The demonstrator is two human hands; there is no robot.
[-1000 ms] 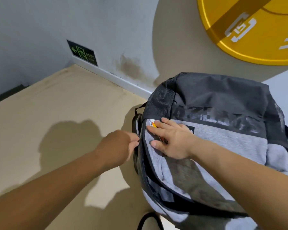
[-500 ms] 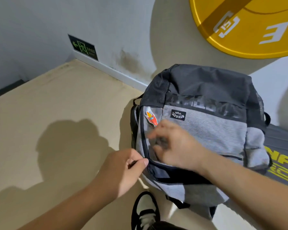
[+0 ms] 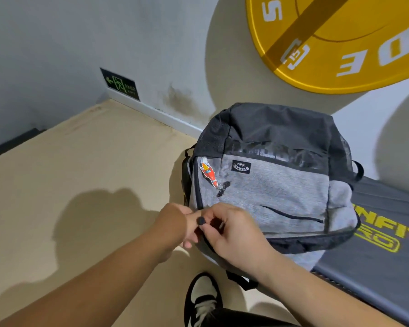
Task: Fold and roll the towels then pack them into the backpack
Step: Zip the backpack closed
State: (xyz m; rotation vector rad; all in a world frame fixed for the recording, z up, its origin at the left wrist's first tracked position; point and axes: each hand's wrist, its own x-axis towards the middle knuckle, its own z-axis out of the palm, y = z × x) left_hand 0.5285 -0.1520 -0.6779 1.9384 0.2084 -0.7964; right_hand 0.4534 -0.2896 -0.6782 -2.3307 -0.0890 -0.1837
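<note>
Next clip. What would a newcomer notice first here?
The grey and black backpack at centre right draws the eye, with both hands meeting at its lower left corner. The left hand pinches a black zipper pull, and the right hand grips the fabric. A big yellow disc fills the upper right.

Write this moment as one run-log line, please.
stage: at backpack zipper | left hand: pinches zipper pull | right hand: holds backpack corner | towels: not visible
</note>
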